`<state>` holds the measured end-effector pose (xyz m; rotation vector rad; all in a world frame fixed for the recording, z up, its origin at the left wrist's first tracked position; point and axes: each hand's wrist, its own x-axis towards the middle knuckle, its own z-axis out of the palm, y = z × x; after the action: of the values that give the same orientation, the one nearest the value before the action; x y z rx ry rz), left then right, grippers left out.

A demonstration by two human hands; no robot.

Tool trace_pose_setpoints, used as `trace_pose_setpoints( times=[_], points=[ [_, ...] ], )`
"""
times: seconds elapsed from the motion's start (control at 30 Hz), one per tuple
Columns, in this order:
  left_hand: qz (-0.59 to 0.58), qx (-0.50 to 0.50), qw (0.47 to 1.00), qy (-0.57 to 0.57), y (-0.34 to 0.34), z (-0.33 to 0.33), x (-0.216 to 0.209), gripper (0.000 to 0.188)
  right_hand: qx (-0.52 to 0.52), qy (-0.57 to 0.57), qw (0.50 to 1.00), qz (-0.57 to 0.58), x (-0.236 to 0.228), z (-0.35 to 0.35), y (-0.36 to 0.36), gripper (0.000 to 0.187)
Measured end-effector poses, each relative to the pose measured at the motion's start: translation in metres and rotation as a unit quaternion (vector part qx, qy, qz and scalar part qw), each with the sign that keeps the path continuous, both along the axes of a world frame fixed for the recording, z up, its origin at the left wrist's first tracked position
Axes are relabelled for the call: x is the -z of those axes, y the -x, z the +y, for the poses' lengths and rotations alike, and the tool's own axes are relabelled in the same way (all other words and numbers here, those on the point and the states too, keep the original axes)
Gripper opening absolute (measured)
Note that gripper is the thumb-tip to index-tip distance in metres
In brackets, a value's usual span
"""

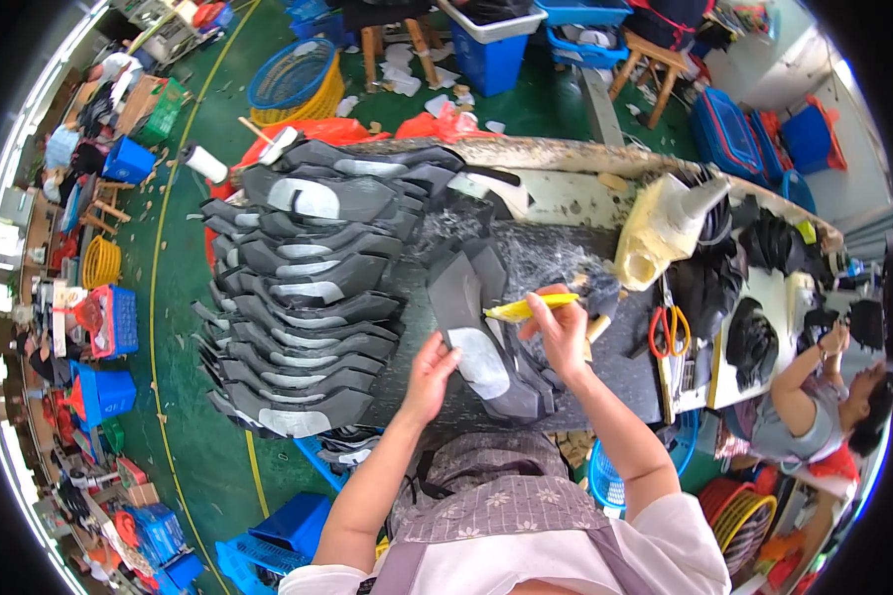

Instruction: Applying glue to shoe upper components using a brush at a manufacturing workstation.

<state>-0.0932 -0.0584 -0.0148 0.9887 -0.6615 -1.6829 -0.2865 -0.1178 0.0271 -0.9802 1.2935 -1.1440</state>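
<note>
A dark grey curved piece with a whitish patch lies on the black work surface in front of me. At its left edge my left hand grips it, the thumb on the rim near the patch. My right hand pinches a slim yellow tool, held over the piece's right side with its tip pointing left. I cannot make out what kind of tool it is. To the left, several similar grey pieces with whitish patches form a long overlapping stack.
Right of my hands stand a stained cream plastic jug and orange-handled scissors. Black pieces lie on the bench farther right, where another person works. Blue and yellow baskets sit on the green floor beyond the bench.
</note>
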Motion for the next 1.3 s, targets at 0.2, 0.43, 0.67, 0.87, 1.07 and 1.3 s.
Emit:
trace_pose_setpoints(
  times=[0.2,0.43,0.67,0.87,1.07,1.3],
  points=[
    [0.041,-0.087,0.992,0.079,-0.057,0.009,-0.079,0.045,-0.075,0.019,0.989,0.128,0.04,0.002,-0.003,0.02],
    [-0.019,-0.35,0.936,0.037,-0.215,-0.182,-0.031,0.022,0.077,0.022,0.997,-0.018,0.025,0.022,0.007,0.017],
    [0.015,-0.323,0.945,-0.056,-0.304,-0.235,0.049,0.036,0.297,0.108,0.938,0.146,0.01,0.019,0.108,0.013],
    [-0.347,-0.288,0.877,0.165,-0.118,-0.13,-0.016,0.035,0.276,0.135,0.873,0.378,0.044,-0.023,0.18,0.013],
    [-0.185,0.06,0.979,-0.063,-0.015,-0.04,0.011,0.053,0.332,0.071,0.883,0.325,0.027,-0.033,0.182,0.018],
    [-0.261,0.111,0.958,-0.048,-0.002,-0.043,0.029,0.072,0.026,0.007,0.997,-0.076,0.025,-0.005,0.068,0.023]
  ],
)
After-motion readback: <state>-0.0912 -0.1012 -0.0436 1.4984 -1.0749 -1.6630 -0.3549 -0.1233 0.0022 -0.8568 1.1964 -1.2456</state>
